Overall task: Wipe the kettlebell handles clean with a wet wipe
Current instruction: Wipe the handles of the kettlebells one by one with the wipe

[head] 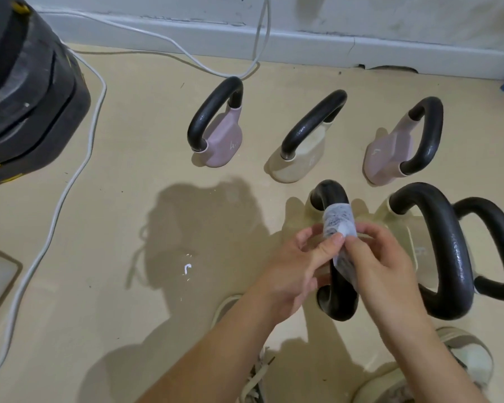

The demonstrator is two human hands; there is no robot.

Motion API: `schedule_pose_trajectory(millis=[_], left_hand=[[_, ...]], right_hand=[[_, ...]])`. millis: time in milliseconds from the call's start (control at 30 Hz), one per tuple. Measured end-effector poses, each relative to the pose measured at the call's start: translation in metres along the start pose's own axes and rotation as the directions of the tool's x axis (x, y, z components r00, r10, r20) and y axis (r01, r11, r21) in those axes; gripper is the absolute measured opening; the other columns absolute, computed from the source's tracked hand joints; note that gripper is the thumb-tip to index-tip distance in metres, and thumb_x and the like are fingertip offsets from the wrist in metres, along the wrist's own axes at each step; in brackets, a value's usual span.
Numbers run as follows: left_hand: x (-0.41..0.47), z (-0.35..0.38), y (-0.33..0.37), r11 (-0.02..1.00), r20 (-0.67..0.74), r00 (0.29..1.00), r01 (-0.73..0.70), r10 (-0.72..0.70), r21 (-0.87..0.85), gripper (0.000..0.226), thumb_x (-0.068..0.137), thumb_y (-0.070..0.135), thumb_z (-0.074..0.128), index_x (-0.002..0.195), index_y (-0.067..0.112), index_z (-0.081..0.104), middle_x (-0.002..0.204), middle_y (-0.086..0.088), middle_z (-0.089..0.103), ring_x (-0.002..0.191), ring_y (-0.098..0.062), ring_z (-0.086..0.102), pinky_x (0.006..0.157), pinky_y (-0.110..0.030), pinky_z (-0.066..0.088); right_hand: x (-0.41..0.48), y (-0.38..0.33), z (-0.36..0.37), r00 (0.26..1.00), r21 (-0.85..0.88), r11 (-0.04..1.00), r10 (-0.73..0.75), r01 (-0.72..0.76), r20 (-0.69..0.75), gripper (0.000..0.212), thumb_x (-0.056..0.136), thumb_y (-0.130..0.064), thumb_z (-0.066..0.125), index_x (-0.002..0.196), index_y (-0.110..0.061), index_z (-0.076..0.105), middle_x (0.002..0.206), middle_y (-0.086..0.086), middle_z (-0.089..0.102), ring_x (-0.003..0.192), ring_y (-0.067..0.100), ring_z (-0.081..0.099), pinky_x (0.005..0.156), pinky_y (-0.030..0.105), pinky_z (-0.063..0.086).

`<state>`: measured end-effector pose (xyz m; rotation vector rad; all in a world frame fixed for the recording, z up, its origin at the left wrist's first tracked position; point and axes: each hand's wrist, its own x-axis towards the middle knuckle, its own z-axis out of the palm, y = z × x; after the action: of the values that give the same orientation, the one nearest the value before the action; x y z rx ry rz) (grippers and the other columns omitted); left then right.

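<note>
1. Wipe [339,225] is wrapped over the top bend of the near handle [330,193]. It is white with grey smudges, and its tail hangs down on the person's side of that handle.
2. Left hand [297,266] pinches the wipe's tail between thumb and fingers, just left of the handle.
3. Right hand [381,263] pinches the same tail from the right of the handle. Both hands grip the wipe and the fingertips nearly meet.
4. The wipe looks thin, limp and damp. It will likely bunch or tear if dragged hard, so it is best held by both ends and pulled taut like a strap.
5. The handle is a stiff black loop with a pebbled coat. It is probably grippy when dry and slicker once wet, and the rough skin may snag the wipe.
6. The bell under the handle is mostly hidden by the hands. It is judged heavy and should stay put during rubbing, so no steadying hold seems needed.
7. To lift it, the best hold is the top of the loop, not the wet part.
8. Three bells stand in a row behind the handle: pink [221,141], beige [300,158] and pink [390,158].
9. Two bigger loops [445,251] and [495,237] stand just right of the handle. Cannot tell whether any of these are clean.
10. Cable [79,170] lies well left of the handle, and a shoe [466,356] sits near its right on the person's side.
</note>
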<state>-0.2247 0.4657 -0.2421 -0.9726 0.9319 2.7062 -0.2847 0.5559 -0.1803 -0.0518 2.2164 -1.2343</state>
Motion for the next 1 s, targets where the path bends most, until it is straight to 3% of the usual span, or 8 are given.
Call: schedule_pose_trajectory(millis=[100, 200, 300, 367, 500, 667, 800, 1000], left_hand=[[-0.003, -0.008, -0.002, 0.994, 0.045, 0.998, 0.048, -0.044, -0.099, 0.05, 0.092, 0.03, 0.062, 0.132, 0.002, 0.051, 0.127, -0.017, 0.063, 0.116, -0.03, 0.061, 0.096, -0.041, 0.051], [-0.006, -0.015, -0.009, 0.982, 0.069, 0.994, 0.09, -0.079, -0.166, 0.042, 0.09, 0.02, 0.066, 0.125, -0.002, 0.057, 0.12, -0.017, 0.062, 0.112, -0.03, 0.06, 0.101, -0.041, 0.048], [-0.004, -0.018, -0.017, 0.962, 0.069, 0.993, 0.115, -0.1, -0.248, 0.042, 0.084, 0.016, 0.071, 0.121, 0.0, 0.06, 0.118, -0.019, 0.055, 0.107, -0.027, 0.057, 0.102, -0.038, 0.045], [-0.002, -0.018, -0.02, 0.945, 0.042, 0.993, 0.121, -0.113, -0.305, 0.041, 0.084, 0.013, 0.07, 0.121, -0.003, 0.06, 0.114, -0.018, 0.059, 0.099, -0.022, 0.06, 0.091, -0.031, 0.052], [0.003, -0.011, -0.019, 0.968, -0.073, 0.993, 0.074, -0.093, -0.238, 0.021, 0.093, 0.001, 0.056, 0.112, -0.006, 0.063, 0.113, -0.022, 0.062, 0.098, -0.026, 0.061, 0.086, -0.033, 0.053], [0.005, -0.006, -0.009, 0.98, -0.255, 0.966, -0.097, 0.05, -0.173, 0.016, 0.1, 0.007, 0.046, 0.111, -0.003, 0.053, 0.085, -0.014, 0.072, 0.075, -0.023, 0.071, 0.071, -0.033, 0.057], [0.001, -0.014, 0.003, 0.975, -0.513, 0.837, -0.22, 0.19, 0.002, 0.011, 0.1, 0.008, 0.046, 0.092, 0.01, 0.053, 0.081, -0.01, 0.063, 0.061, -0.015, 0.058, 0.051, -0.024, 0.049], [-0.021, -0.004, 0.033, 0.919, -0.396, 0.833, -0.314, 0.387, 0.237, 0.005, 0.096, 0.017, 0.055, 0.094, 0.014, 0.059, 0.071, -0.011, 0.06, 0.059, -0.017, 0.054, 0.05, -0.026, 0.046]], right_hand=[[0.003, -0.004, -0.009, 0.963, 0.331, 0.913, 0.179, -0.239, 0.201, 0.018, 0.096, -0.013, 0.052, 0.1, -0.01, 0.069, 0.09, 0.01, 0.075, 0.075, 0.015, 0.071, 0.069, 0.029, 0.05], [0.0, -0.001, -0.011, 0.962, 0.388, 0.89, 0.161, -0.238, 0.22, 0.02, 0.095, -0.012, 0.054, 0.108, -0.009, 0.068, 0.099, 0.013, 0.075, 0.085, 0.02, 0.072, 0.074, 0.03, 0.052], [-0.003, 0.003, -0.005, 0.989, 0.222, 0.969, 0.084, -0.11, 0.123, 0.034, 0.09, -0.006, 0.063, 0.117, -0.027, 0.059, 0.104, 0.002, 0.072, 0.084, 0.016, 0.072, 0.068, 0.028, 0.054], [-0.005, 0.0, -0.003, 0.991, 0.038, 0.999, 0.017, -0.023, 0.132, 0.049, 0.087, -0.006, 0.066, 0.118, -0.04, 0.049, 0.106, -0.01, 0.066, 0.083, 0.008, 0.07, 0.066, 0.024, 0.054], [-0.004, -0.003, -0.008, 0.982, -0.034, 0.999, -0.016, 0.023, 0.187, 0.054, 0.087, -0.013, 0.066, 0.113, -0.054, 0.043, 0.108, -0.016, 0.062, 0.085, -0.003, 0.067, 0.066, 0.018, 0.053], [-0.002, -0.007, -0.01, 0.985, -0.113, 0.993, -0.002, 0.022, 0.175, 0.051, 0.086, -0.032, 0.064, 0.124, -0.052, 0.036, 0.109, -0.019, 0.062, 0.084, -0.009, 0.064, 0.065, 0.016, 0.05], [0.006, -0.013, -0.012, 0.985, -0.207, 0.978, 0.057, -0.023, 0.161, 0.044, 0.092, -0.042, 0.055, 0.133, -0.043, 0.037, 0.11, -0.014, 0.062, 0.081, 0.002, 0.066, 0.063, 0.019, 0.047], [0.009, -0.013, -0.011, 0.991, -0.417, 0.903, -0.053, 0.099, 0.12, 0.032, 0.094, -0.044, 0.054, 0.123, -0.03, 0.053, 0.098, -0.01, 0.064, 0.088, 0.01, 0.063, 0.074, 0.03, 0.052]])
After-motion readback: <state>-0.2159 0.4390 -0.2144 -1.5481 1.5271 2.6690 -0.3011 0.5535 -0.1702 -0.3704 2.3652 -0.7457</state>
